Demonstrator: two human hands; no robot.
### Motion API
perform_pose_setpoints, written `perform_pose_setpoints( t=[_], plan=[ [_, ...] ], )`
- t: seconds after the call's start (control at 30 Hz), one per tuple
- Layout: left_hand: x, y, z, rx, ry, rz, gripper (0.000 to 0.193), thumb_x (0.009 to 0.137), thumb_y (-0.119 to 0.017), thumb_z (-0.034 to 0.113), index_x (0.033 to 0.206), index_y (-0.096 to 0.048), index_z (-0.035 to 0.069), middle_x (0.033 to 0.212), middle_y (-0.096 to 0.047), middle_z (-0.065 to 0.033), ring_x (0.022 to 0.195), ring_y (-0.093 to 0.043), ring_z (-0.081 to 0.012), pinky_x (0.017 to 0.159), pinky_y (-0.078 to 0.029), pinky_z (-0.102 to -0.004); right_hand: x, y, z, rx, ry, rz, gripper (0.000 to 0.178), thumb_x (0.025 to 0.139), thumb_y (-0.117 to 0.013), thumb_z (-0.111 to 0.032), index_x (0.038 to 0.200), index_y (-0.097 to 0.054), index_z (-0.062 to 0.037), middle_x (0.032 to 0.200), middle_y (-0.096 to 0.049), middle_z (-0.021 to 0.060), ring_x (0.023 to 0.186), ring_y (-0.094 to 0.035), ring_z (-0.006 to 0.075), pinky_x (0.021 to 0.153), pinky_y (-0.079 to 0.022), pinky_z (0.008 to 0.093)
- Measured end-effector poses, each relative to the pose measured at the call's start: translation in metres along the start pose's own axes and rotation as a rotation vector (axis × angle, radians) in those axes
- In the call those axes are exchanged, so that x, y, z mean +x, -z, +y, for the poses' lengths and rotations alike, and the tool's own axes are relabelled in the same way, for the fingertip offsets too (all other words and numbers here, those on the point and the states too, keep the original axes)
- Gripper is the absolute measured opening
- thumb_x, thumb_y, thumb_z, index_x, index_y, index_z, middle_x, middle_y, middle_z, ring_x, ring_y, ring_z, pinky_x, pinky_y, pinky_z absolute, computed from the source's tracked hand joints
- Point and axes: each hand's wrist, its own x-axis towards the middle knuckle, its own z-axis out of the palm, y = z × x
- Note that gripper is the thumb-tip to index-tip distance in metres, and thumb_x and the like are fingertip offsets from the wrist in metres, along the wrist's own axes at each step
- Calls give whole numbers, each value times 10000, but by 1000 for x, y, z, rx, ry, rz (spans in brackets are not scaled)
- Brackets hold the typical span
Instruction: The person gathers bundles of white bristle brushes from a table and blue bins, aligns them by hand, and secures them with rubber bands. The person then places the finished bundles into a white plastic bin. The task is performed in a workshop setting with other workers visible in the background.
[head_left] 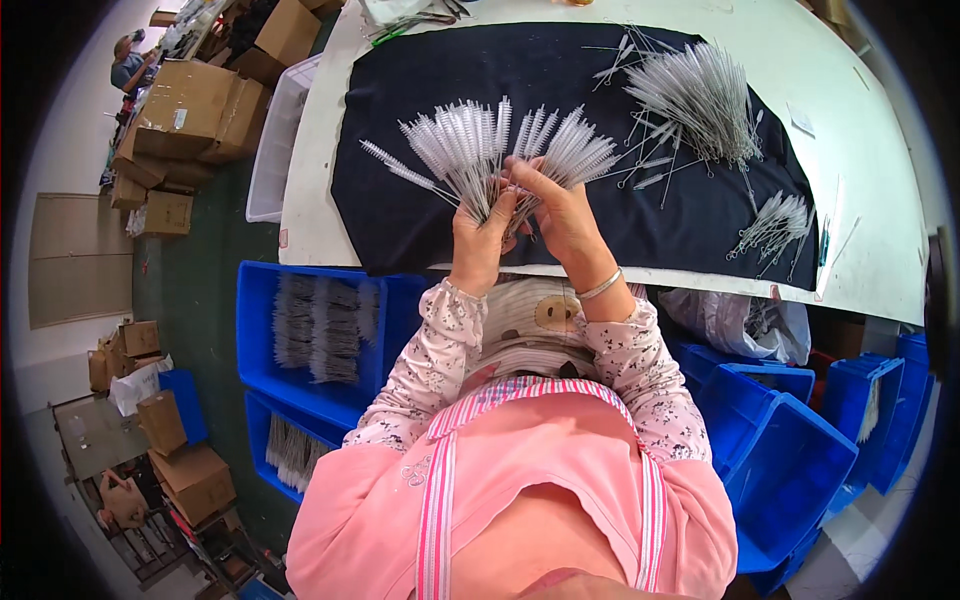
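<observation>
Both my hands meet over the near edge of a dark cloth (400, 90) and grip thin wire brushes with white bristles. My left hand (482, 235) is closed round the wire stems of one fanned bunch of brushes (455, 140). Close beside it, my right hand (562, 215) is closed on a second bunch of brushes (580, 150), its thumb and fingers near the stems between the two bunches. One or two brushes (400, 165) stick out to the left of the fan. Part of the stems is hidden behind my fingers.
A large heap of brushes (695, 100) lies at the far right of the cloth, a smaller pile (775, 228) nearer. Blue bins (245, 320) with brushes stand left below the white table (310, 210); more blue bins (760, 480) stand right. Cardboard boxes (185, 110) are stacked at left.
</observation>
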Motion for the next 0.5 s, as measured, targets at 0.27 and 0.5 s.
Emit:
perform_pose_setpoints(
  t=[0.27, 0.5],
  plan=[
    [7, 8, 2, -39, -13, -83, 229, 881, -643, 218, 1041, -557, 77, 806, -644, -18, 569, -579, -83, 392, -331, -175, -4, -5, -3, 32, -21, 26, 161, 835, -677, -178, 828, -589, -43, 724, -589, 31, 528, -524, 106, 399, -370, 236],
    [-1, 0, 9, -8, 4, -100, 245, 913, -592, 257, 1084, -546, 87, 824, -636, -35, 572, -575, -97, 405, -358, -178, -10, 0, -3, -38, 55, -3, 154, 851, -650, -143, 912, -607, -8, 863, -660, 81, 624, -597, 112, 440, -425, 222]
  ],
)
